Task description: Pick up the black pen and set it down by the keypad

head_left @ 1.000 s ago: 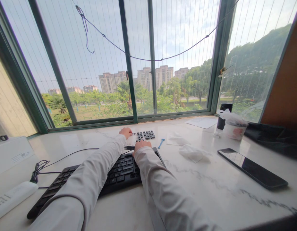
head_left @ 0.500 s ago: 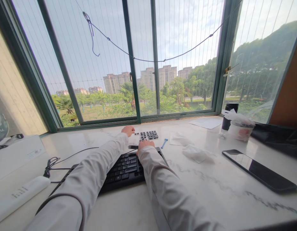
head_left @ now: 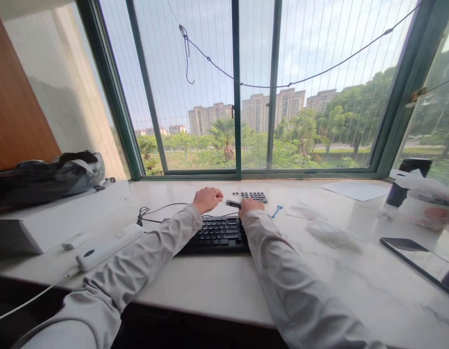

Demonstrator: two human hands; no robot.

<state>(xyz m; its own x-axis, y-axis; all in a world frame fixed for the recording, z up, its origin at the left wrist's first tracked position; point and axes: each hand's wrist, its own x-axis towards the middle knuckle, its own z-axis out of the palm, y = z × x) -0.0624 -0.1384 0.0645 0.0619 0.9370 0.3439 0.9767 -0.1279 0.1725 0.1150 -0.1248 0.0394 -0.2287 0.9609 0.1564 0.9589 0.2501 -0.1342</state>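
A black keyboard (head_left: 217, 232) lies in front of me, its right end partly hidden by my right forearm. My right hand (head_left: 251, 206) is closed over its upper right part, and a dark narrow brush-like piece (head_left: 233, 204) sticks out leftward from its fingers. My left hand (head_left: 207, 200) hovers past the keyboard's back edge with curled fingers close together; whatever they may hold is too small to make out. Behind my right hand, loose black keycaps (head_left: 257, 196) lie in rows on the white marble-patterned counter (head_left: 210, 281). To their right is a small blue tool (head_left: 277, 211).
Crumpled clear plastic (head_left: 328, 232) and a phone (head_left: 421, 261) lie to the right, near a bagged tub (head_left: 428, 208) and a black bottle (head_left: 409, 182). On the left are a white power strip (head_left: 110, 246), a white box (head_left: 64, 218) and a cable (head_left: 144, 213). Windows stand behind.
The view has swung left and pulled back, showing more of the counter's left side and front edge. My left hand has turned and come nearer the keyboard. The right hand keeps its hold.
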